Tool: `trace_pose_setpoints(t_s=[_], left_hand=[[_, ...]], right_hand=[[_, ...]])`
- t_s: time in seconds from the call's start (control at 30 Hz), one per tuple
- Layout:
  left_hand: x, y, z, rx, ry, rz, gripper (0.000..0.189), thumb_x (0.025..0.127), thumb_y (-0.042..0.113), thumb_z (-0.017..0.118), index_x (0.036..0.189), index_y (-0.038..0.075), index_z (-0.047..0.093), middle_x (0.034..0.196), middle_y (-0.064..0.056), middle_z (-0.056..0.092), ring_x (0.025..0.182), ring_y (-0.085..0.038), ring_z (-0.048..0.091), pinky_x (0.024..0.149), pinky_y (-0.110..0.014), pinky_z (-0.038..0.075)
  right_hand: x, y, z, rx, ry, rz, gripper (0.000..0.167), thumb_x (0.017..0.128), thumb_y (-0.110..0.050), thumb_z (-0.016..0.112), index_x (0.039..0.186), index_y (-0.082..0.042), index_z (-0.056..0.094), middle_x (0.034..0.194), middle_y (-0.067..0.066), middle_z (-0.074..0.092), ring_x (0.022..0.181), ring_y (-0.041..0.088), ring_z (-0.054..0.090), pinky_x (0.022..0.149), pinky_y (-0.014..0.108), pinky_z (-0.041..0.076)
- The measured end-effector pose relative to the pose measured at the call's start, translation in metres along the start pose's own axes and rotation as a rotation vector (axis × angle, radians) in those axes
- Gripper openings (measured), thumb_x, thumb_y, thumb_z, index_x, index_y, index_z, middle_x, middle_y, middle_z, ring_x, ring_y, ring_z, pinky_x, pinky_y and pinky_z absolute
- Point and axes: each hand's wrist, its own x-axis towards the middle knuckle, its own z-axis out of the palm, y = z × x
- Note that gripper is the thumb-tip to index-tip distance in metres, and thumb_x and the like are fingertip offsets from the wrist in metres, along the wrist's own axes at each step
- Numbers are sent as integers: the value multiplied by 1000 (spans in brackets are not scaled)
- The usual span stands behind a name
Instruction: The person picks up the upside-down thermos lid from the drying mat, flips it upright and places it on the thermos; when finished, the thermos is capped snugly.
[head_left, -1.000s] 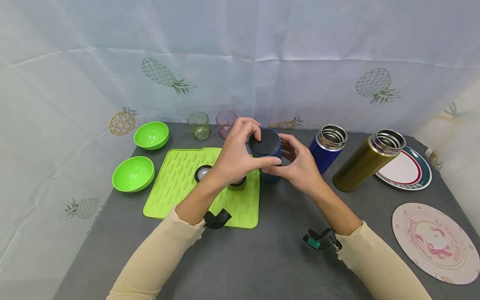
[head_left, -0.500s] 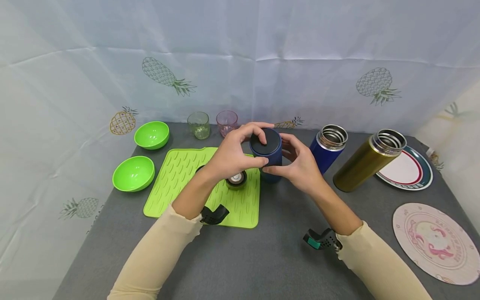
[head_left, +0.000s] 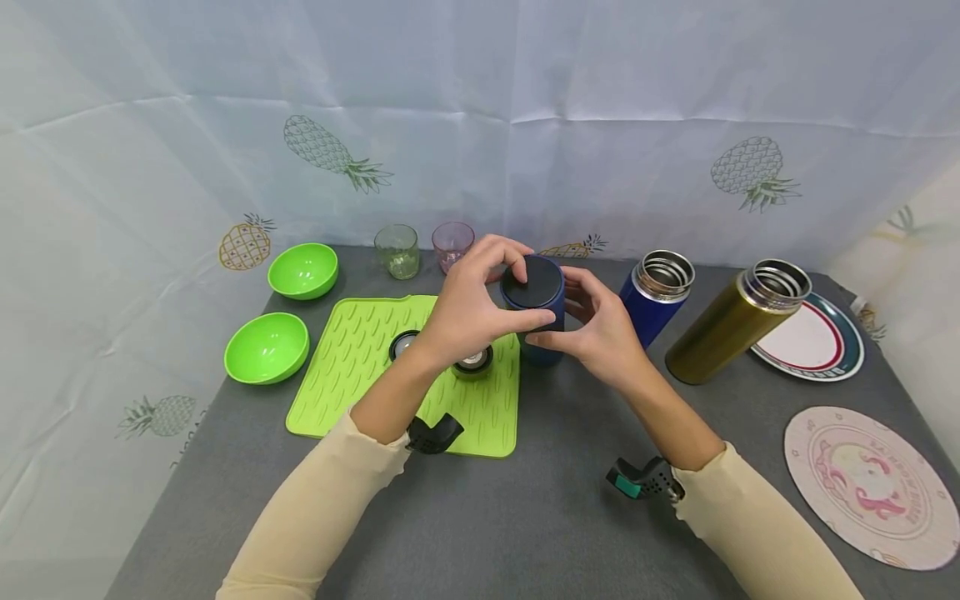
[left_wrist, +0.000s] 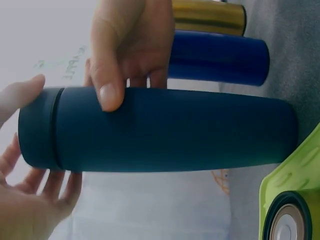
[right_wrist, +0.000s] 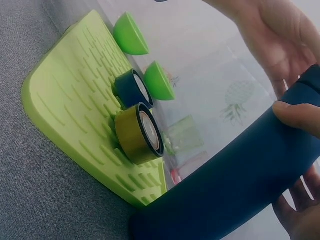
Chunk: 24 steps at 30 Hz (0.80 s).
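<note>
A tall dark blue thermos stands upright on the table beside the green mat. My left hand holds its lid, thumb in front and fingertips around the far side and top edge. Just below the lid seam, my right hand grips the body, its thumb across the front. The lid sits on the body with a thin dark groove between them. On the mat lie two loose lids, one gold and one dark blue, their insides showing; my left arm partly covers them in the head view.
Right of the thermos stand an uncapped blue bottle and an uncapped gold bottle. Beyond are a rimmed plate and a pink round mat. The ribbed green mat, two green bowls and two glasses are left.
My left hand has turned about the lid, its thumb sliding left and then back right along the front. My right hand and the thermos body have hardly moved.
</note>
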Motion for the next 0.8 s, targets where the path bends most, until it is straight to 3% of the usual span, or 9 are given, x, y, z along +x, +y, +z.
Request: trace_pose_setpoints(t_s=[0.2,0.3,0.4,0.57,0.67,0.8], left_hand=[[2,-5,-9,-130,-122,-34,31,81,8,83,104,8,62,143,-7,59,135,-15,53,111,-38,46],[1,-4,-9,-128,-140,-43,33,83,7,81,112,8,66,148,-7,57,139,-16,50,112,-40,44],[-3,1,-4,-16,-86,-32,36,83,14,83,116,10,69,148,-6,55,137,-19,51,108,-41,47],[-10,13,7,197,96,-12,43,77,27,91,113,13,74,131,-7,59,120,-22,58,93,-41,50],[-10,14,10,216,141,1,41,75,26,92,110,12,77,124,-8,61,114,-22,59,90,-39,50],[-7,9,4,141,84,26,39,76,20,91,112,11,79,128,-8,63,121,-22,59,99,-36,51]], right_hand=[[0,0,0,-9,-2,0,82,73,-6,91,144,-13,50,139,8,59,133,23,57,117,43,46],[0,0,0,-1,1,0,82,73,-6,91,144,-13,51,139,8,60,133,22,57,117,42,45],[0,1,1,1,-2,4,80,75,-7,90,144,-14,51,140,8,59,133,22,57,117,42,45],[0,1,0,1,-6,7,77,77,-8,89,144,-14,51,141,8,58,133,22,57,117,41,45],[0,0,1,4,-3,7,79,75,-8,90,144,-15,51,141,7,59,133,22,57,117,41,45],[0,-1,-1,-8,3,11,81,75,-7,90,145,-14,50,141,8,59,133,23,57,117,43,45]])
